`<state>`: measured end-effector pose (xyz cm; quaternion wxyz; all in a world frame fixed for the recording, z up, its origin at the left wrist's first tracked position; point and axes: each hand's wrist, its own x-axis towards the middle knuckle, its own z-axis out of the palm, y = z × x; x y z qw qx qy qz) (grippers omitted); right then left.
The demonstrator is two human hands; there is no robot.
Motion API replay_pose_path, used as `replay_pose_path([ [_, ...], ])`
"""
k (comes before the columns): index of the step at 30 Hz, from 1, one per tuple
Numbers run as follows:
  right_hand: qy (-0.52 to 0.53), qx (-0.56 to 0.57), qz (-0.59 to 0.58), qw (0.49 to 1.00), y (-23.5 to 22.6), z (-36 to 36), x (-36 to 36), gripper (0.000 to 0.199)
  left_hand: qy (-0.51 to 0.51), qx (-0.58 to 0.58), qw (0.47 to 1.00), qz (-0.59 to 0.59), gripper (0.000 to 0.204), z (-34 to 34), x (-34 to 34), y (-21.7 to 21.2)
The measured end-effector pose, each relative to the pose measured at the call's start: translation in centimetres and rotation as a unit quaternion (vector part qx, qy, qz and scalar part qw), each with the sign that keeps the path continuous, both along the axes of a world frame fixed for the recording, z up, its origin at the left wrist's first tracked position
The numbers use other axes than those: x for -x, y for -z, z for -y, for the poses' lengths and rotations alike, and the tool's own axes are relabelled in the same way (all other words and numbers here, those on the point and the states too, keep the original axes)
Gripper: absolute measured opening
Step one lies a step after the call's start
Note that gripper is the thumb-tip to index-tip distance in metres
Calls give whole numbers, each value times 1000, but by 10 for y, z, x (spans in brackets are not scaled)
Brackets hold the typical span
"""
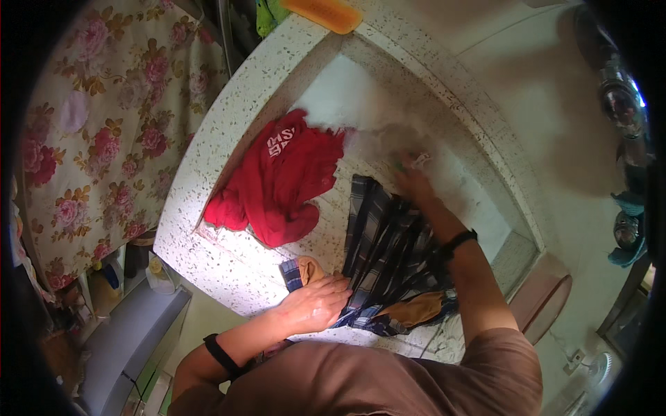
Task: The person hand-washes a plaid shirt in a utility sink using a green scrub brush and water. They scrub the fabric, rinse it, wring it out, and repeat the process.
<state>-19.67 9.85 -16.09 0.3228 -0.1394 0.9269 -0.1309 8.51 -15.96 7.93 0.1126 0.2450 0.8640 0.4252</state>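
We're likely working the plaid garment (pixel 380 253): left hand (pixel 318 303) gripping its eight-o'clock edge, right hand (pixel 414 183) at one o'clock, grip we can't tell. Next likely needs firm anchoring.

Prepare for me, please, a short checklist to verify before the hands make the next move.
1. Left hand touching the dark plaid garment: ok, at its left edge.
2. Right hand grip: cannot tell, it is blurred.
3. Plaid garment lying flat: not ok, it is creased and bunched.
4. Red garment apart from the dark plaid body: ok, it lies to the left.
5. Orange object out of the way: ok, on the far rim of the basin.
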Motion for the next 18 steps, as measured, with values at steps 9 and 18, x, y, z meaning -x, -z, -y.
replay_pose_path([
  [9,220,85,-108,966,3,-30,21,50,39,47,998,15,32,-2,-1,2],
  [18,-268,403,-101,869,-130,61,-121,37,59,27,998,-6,35,0,0,6],
])
